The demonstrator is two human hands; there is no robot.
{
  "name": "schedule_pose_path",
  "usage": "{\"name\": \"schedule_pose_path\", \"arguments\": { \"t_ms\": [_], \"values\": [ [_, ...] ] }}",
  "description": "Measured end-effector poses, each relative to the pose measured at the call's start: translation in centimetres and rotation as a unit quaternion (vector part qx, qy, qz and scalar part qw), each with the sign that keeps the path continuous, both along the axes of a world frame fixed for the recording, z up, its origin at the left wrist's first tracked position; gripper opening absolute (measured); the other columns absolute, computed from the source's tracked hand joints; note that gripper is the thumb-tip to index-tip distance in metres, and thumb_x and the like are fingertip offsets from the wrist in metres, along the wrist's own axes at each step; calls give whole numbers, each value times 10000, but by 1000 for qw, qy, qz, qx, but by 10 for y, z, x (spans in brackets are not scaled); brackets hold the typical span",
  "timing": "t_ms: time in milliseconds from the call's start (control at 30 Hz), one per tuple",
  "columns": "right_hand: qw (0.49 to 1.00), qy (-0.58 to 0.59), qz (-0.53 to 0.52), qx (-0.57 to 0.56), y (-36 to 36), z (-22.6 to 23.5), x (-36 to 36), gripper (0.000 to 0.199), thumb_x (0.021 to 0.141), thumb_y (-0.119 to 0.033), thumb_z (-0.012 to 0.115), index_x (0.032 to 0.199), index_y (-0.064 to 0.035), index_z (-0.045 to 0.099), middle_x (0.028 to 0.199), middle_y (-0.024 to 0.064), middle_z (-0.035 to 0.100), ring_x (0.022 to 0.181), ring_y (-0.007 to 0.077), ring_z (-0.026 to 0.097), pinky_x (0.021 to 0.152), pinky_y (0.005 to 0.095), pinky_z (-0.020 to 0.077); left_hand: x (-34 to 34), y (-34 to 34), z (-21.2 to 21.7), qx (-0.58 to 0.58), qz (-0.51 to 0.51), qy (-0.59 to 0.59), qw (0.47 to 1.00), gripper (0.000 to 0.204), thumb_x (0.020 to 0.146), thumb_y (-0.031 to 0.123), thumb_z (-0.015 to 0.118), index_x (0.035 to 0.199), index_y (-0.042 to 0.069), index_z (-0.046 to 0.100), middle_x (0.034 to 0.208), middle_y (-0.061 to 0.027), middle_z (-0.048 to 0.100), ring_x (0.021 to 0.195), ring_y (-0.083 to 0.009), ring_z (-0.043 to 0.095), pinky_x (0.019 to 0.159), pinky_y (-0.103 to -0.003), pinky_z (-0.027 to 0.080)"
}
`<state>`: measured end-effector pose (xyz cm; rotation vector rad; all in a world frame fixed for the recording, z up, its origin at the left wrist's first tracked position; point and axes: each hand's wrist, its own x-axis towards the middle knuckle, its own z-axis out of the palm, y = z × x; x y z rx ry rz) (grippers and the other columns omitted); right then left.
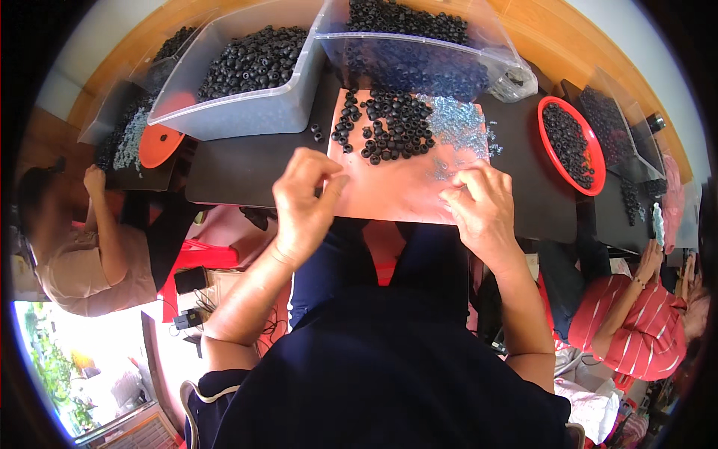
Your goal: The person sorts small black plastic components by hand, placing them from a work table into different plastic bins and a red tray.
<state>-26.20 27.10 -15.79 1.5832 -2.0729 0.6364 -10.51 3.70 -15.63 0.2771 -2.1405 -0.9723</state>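
A pale orange mat (396, 191) lies on the dark table in front of me. On its far part sit many black, round, bead-like parts with holes (389, 127), and beside them on the right a spread of small, clear bluish pieces (456, 123). Over the mat's left edge is my left hand (303, 202), thumb and fingers curled together. My right hand (482, 202) is closed in a pinch above the mat's right side, close to the scattered clear pieces. Whatever either hand holds, if anything, is too small or hidden to make out.
Two clear plastic bins (232, 112) (411, 45) of black parts stand behind the mat. To the right is a red bowl (550, 165) of black parts. Co-workers sit on the left (105, 262) and right (628, 325). A few loose parts (316, 133) lie left of the mat.
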Motion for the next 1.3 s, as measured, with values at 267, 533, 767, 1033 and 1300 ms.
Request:
{"name": "schedule_pose_path", "arguments": {
  "t_ms": [267,533,767,1033,1300],
  "values": [
    [1000,14,-1,16,-17,-9,-9,104,792,-92,677,854,-61,601,989,67,577,1076,282,567,864,433,396,-12,1,-16,-106,-10,-28,994,111,755,-48,721,819,7,649,818,-97,582,704,-229,589,619,-327,477],
    [995,48,-16,82,-23,-13,-13,114,812,-102,681,899,-58,622,972,85,580,1103,331,563,892,449,408,-52,0,-21,-253,-11,-32,967,138,698,40,739,803,41,650,846,-88,577,815,-297,615,664,-399,529],
    [998,51,-11,42,-27,-14,-12,113,752,-106,634,850,-59,600,972,95,566,1064,320,561,873,450,390,-61,-8,-29,-333,7,-100,937,123,725,75,727,791,33,631,866,-108,575,820,-304,623,656,-405,537],
    [1000,10,25,14,-42,5,7,86,798,-96,595,876,-60,587,960,104,553,1060,319,565,873,440,381,-24,0,-23,-270,-17,-82,959,78,768,60,704,836,48,666,836,-93,586,794,-292,631,645,-407,537],
    [994,81,40,59,-64,-12,10,63,778,-91,616,825,-53,601,934,100,557,1065,306,551,862,431,389,-12,-2,-20,-172,11,-116,978,204,779,63,721,981,47,700,863,-93,594,811,-282,633,694,-387,534]
  ]
}}
